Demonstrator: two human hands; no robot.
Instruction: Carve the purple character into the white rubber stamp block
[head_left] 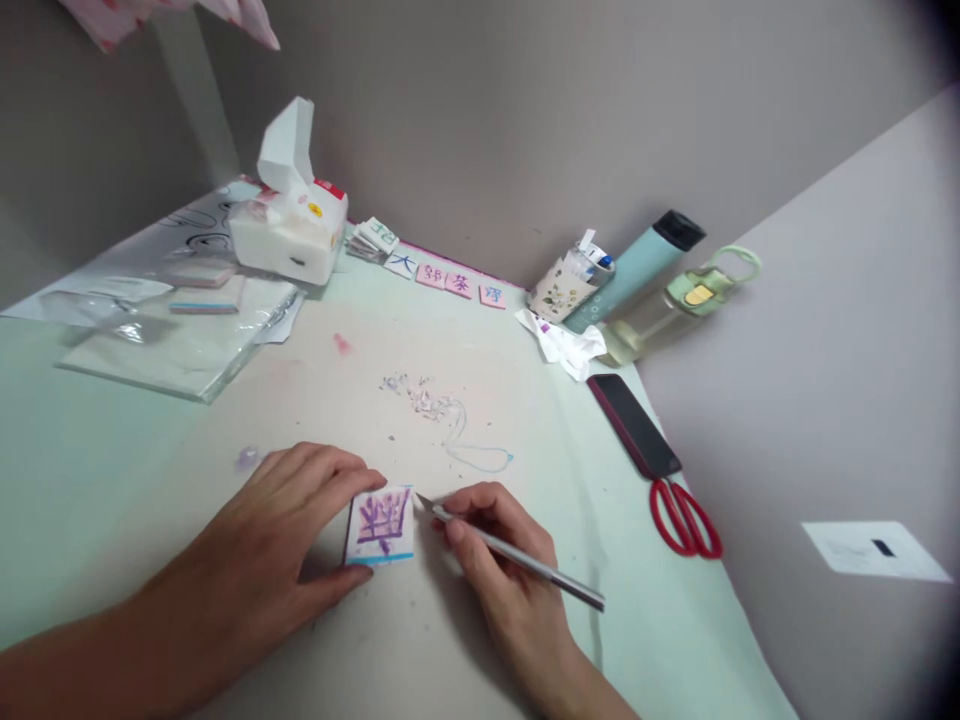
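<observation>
A small white square block (pixel 381 525) with a purple drawn character and a blue edge lies on the beige work surface (pixel 300 400). My left hand (pixel 277 545) holds it from the left, fingertips at its top edge and thumb at its lower left corner. In my right hand (pixel 502 570) is a silver craft knife (pixel 525 562), gripped like a pen. The blade tip is close to the block's upper right corner; whether it touches cannot be made out.
Shavings (pixel 424 397) lie beyond the block. Small character tiles (pixel 459 284), a tissue pack (pixel 289 235) and plastic bags (pixel 165 350) stand or lie behind. At the right are a pen cup (pixel 556 290), bottles (pixel 637 270), a phone (pixel 636 425) and red scissors (pixel 684 520).
</observation>
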